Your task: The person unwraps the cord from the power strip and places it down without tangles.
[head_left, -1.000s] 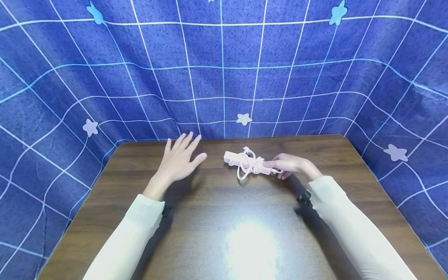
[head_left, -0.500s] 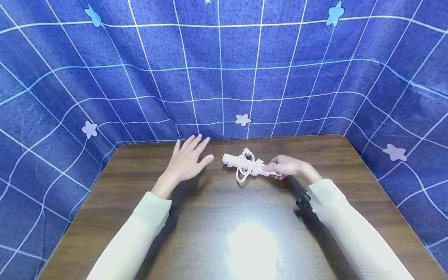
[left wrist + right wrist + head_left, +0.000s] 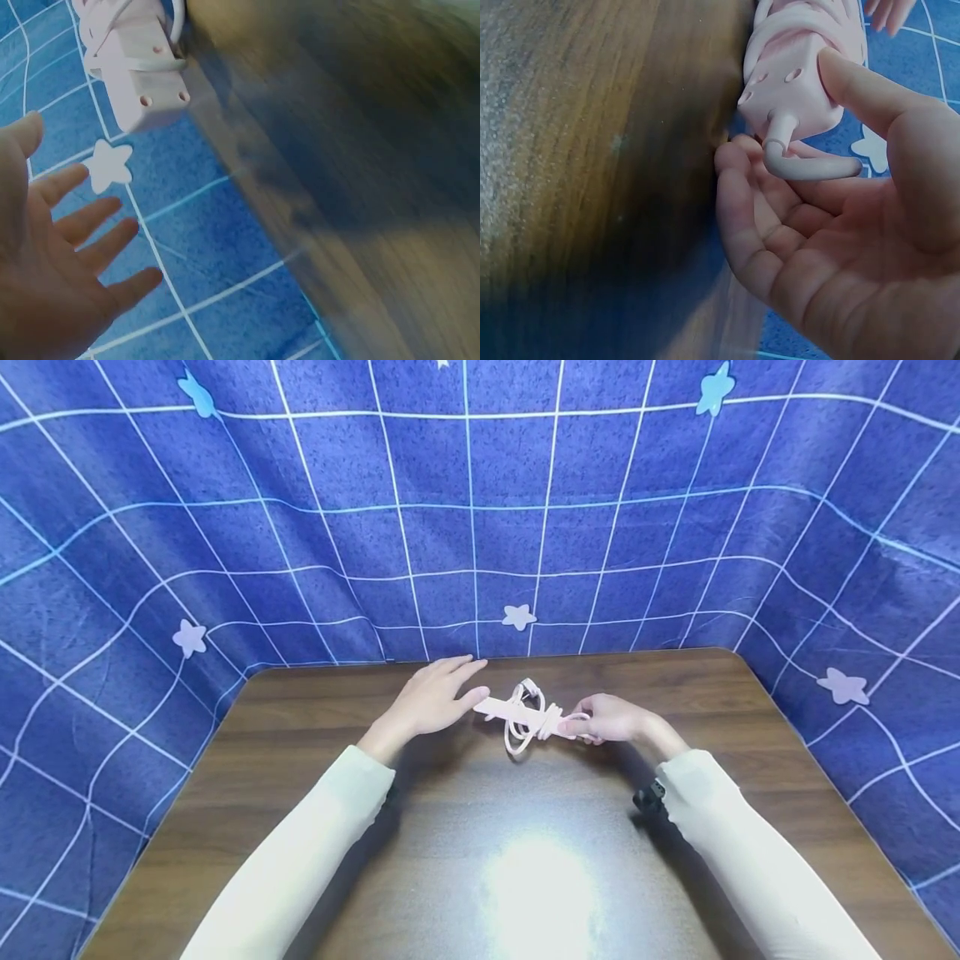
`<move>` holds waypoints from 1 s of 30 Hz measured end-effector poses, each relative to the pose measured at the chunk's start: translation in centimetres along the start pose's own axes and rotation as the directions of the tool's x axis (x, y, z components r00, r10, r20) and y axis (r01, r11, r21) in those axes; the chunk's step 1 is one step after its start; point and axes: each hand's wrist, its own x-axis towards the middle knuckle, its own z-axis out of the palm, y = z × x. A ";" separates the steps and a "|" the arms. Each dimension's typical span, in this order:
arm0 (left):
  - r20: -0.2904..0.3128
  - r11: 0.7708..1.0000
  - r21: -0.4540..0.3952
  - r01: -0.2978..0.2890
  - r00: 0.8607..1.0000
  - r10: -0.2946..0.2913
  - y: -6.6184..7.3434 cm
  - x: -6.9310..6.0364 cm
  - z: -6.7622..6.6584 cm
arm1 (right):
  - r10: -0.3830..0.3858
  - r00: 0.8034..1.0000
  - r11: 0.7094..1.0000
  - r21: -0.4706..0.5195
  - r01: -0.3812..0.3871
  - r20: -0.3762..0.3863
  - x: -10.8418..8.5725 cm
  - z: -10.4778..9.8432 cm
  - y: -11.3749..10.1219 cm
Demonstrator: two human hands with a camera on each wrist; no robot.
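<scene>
A pale pink power strip (image 3: 504,709), its cord (image 3: 514,748) wound round its middle, is near the table's back edge. My right hand (image 3: 617,718) pinches its right end, thumb on one side and curled fingers below; in the right wrist view the cord leaves that end of the strip (image 3: 802,94) over the palm. At the other end my left hand (image 3: 429,700) reaches in with fingers extended. In the left wrist view a gap shows between that hand (image 3: 64,262) and the strip's holed end (image 3: 139,82). Whether the strip touches the tabletop is hard to tell.
The brown wooden table (image 3: 450,810) carries a bright light reflection near its front. A blue curtain (image 3: 360,535) with white grid lines and stars surrounds its back and sides. Each sleeve has a dark device at the wrist.
My left hand has moved right, up to the strip's left end. My right hand has gone from touching the strip with extended fingers to pinching its right end; the strip has shifted slightly.
</scene>
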 end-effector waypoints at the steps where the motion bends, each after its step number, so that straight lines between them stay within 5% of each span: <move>1: 0.005 1.000 -0.012 -0.009 1.000 0.009 0.2 0.4 0.0 | -0.005 1.000 1.000 -0.010 0.005 -0.008 0.0 0.0 0.1; 11: 0.122 0.994 -0.060 -0.089 0.988 0.096 1.3 3.8 0.7 | -0.036 0.998 0.997 -0.069 0.032 -0.057 0.0 0.5 0.3; 20: 0.196 0.963 -0.167 -0.210 0.950 0.241 2.7 5.8 1.4 | -0.082 0.992 0.988 -0.137 0.068 -0.100 -0.2 1.2 0.2; 30: 0.234 0.953 -0.124 -0.278 0.925 0.300 3.9 7.4 1.4 | -0.160 0.975 0.961 -0.250 0.119 -0.153 -0.3 1.4 0.4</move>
